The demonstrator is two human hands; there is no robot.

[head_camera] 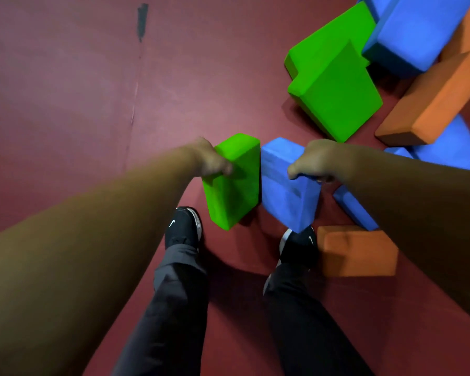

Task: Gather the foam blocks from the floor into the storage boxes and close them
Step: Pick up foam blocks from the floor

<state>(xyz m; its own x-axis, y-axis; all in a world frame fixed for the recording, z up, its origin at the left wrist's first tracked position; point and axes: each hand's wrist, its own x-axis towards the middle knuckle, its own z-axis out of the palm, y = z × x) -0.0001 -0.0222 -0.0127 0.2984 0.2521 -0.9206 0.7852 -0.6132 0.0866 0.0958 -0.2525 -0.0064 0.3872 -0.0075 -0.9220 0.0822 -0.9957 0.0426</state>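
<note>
From the head camera, the left hand has its fingers curled over the top edge of a green block. The right hand grips a blue block the same way. The two blocks hang on end, side by side and almost touching, just ahead of black shoes. An orange block lies on the red floor beside the right shoe. More blocks are piled further right.

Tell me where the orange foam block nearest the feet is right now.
Head view, lower right: the orange foam block lies on the floor beside the right shoe, below the blue foam block that the right hand grips.
</note>
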